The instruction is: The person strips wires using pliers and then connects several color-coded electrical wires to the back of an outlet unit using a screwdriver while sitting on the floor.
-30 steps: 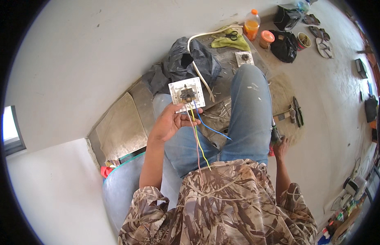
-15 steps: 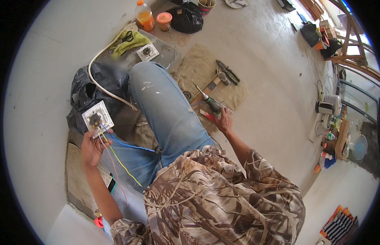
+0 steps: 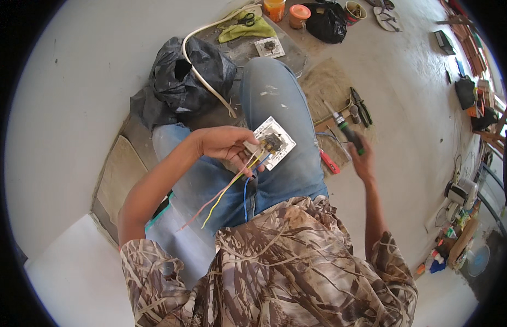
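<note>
Over my lap, my left hand [image 3: 226, 145] is closed on a square white wall socket [image 3: 285, 143], its black back with the terminals turned up. From the terminals hang a pink wire [image 3: 214, 198], a yellow-green wire [image 3: 220, 196] and a blue wire [image 3: 245, 196]. To the right, above the floor, my right hand [image 3: 364, 162] grips a screwdriver [image 3: 347, 129] by its green and black handle, the tip pointing away to the upper left. Beneath it lies a red-handled tool [image 3: 330, 162], perhaps a cutter knife. Dark-handled pliers [image 3: 362, 107] rest just beyond the screwdriver.
A second white socket [image 3: 270, 47] lies beyond my knee, by a green cloth [image 3: 247, 29] with scissors [image 3: 246, 19]. A black plastic bag [image 3: 204, 65] and white cable [image 3: 204, 82] are at the left. Farther off stand an orange-lidded cup [image 3: 300, 15] and another black bag [image 3: 326, 23].
My left hand has brought the socket rightward over my lap. The screwdriver has come up off the floor mat in my right hand, leaving the red-handled tool behind. The view has shifted left.
</note>
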A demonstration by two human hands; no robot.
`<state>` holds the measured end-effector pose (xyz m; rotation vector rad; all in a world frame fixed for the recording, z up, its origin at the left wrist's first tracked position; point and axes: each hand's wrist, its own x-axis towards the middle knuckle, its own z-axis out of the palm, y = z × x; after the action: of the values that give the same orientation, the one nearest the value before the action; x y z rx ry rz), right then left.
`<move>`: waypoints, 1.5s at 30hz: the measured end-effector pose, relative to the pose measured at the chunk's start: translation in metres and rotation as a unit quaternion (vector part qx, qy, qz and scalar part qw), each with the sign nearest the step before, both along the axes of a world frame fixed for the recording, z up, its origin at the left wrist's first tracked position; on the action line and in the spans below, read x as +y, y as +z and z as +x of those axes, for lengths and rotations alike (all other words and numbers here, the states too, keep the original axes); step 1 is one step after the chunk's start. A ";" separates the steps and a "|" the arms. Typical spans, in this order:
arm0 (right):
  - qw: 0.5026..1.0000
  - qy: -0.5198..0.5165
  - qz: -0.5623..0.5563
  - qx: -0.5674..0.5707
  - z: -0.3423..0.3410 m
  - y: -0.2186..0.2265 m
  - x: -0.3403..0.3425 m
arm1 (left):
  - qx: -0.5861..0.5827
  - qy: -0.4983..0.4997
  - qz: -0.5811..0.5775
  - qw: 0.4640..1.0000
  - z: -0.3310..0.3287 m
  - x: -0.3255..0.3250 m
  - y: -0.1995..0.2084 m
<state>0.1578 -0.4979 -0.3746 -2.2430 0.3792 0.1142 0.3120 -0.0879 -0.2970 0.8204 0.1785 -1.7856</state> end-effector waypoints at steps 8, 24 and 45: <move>0.963 0.171 0.064 -0.199 0.069 0.232 0.026 | -0.010 -0.042 -0.026 0.999 0.006 -0.010 -0.011; 0.873 0.430 0.014 -0.230 0.103 0.256 0.099 | -0.019 -0.018 -0.023 0.999 0.003 -0.014 -0.010; 0.834 0.516 -0.054 -0.189 0.118 0.280 0.110 | -0.044 -0.022 -0.018 0.999 0.000 -0.017 -0.013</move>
<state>0.2758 -0.3884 -0.0941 -2.2634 -1.0904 0.2038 0.3118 -0.1046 -0.3098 0.8800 0.0715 -1.7847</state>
